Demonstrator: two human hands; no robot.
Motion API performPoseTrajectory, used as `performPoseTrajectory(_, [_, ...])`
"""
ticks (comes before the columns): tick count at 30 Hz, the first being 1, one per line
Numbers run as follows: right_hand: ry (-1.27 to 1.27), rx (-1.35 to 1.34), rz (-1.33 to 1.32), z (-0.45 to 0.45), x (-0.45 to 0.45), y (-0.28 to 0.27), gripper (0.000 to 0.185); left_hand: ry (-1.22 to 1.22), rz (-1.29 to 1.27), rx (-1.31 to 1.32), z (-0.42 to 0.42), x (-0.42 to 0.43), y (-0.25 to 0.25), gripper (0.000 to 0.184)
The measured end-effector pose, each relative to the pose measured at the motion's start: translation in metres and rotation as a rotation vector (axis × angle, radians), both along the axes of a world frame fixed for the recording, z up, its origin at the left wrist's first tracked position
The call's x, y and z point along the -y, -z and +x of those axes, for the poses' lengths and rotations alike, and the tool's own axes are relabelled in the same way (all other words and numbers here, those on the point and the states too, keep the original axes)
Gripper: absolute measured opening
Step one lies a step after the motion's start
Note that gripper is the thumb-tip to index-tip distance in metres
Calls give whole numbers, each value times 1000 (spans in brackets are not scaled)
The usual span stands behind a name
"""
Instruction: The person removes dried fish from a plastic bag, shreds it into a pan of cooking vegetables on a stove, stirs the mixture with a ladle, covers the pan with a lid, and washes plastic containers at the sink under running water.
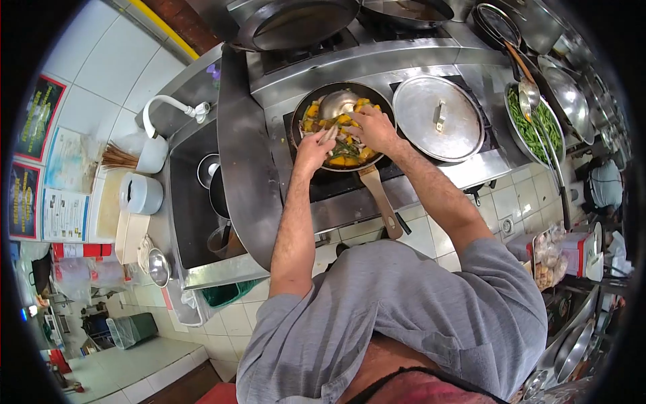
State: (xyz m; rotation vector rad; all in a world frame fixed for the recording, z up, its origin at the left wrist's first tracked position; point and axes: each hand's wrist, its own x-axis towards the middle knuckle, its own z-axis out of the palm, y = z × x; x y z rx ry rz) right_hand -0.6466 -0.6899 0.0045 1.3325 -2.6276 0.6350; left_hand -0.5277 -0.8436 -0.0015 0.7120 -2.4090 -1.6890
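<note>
A black frying pan point(378, 99) with a wooden handle sits on the stove, holding yellow vegetable pieces point(344, 161), green strips and pale pieces. Inside its far side rests a rounded shiny metal utensil point(338, 103), perhaps a ladle. My left hand point(315, 151) is over the pan's near left part, fingers closed around something pale that I cannot make out. From the right, my right hand point(373, 129) reaches in with its fingers bent together at the food. Whatever is between those fingertips is hidden. Neither hand touches the handle point(380, 202).
A metal lid point(420, 128) lies right of the pan. Beyond it stands a tray of green beans point(546, 138) with long utensils across it. Large pans point(296, 27) stand on the back burners. Left, a metal partition point(249, 182) separates the sink point(192, 175) from the stove.
</note>
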Motion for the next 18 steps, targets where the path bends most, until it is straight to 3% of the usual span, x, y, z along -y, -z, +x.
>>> performPoseTrajectory(2, [-240,27,-255,-1,5,-1,42,90,-55,12,-9,5,-2,41])
performPoseTrajectory(4, [-342,21,-306,-4,10,-3,35,188,-109,30,-16,9,8,44])
performPoseTrajectory(6, [-389,111,42,-12,14,-4,26,153,-305,-228,-18,9,14,44])
performPoseTrajectory(10, [-398,180,-49,-14,15,2,20,25,-181,-213,-11,-5,-4,36])
performPoseTrajectory(13, [-361,121,-212,-8,17,10,17,-35,-307,-241,-6,-22,-11,27])
performPoseTrajectory(16, [-240,241,-288,-1,17,6,16,-115,-324,-397,-6,-28,-2,24])
performPoseTrajectory(18, [-164,510,-319,4,15,-1,15,-172,-352,-383,-4,-29,0,24])
